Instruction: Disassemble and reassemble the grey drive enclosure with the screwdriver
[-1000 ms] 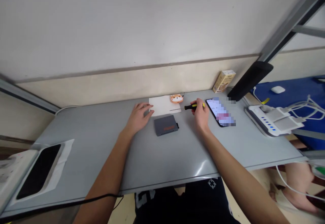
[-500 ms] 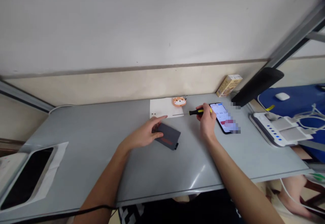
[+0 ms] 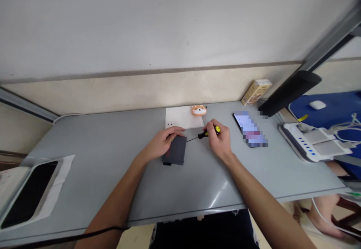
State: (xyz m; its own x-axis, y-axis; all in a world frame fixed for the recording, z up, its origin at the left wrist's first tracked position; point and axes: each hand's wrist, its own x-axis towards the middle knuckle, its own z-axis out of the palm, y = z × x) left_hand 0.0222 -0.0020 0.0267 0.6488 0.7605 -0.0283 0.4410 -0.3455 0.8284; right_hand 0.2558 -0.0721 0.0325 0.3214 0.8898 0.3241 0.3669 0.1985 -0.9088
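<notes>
My left hand (image 3: 165,141) is closed on the far left part of a flat dark grey rectangular case (image 3: 177,151) with reddish lettering partly covered by the fingers. A small black piece juts from the case's near edge. In my right hand (image 3: 220,138) is a screwdriver (image 3: 203,133) with a black and yellow handle. Its thin shaft points left, and the tip reaches the case's right edge near the far corner; whether it touches is too small to tell. Just beyond my hands lies a white paper (image 3: 180,117) with small dark screws (image 3: 169,124) at its left.
An orange dog-face case (image 3: 199,110) sits on the paper. A lit phone (image 3: 249,128) lies right of my right hand. Farther right are a carton (image 3: 256,91), a black cylinder (image 3: 290,93) and a white power strip (image 3: 301,143). A dark-screened device (image 3: 31,194) lies at the left.
The grey case has been turned and shifted left in my left hand. My right hand has brought the screwdriver left and nearer, from beside the phone to the case's edge.
</notes>
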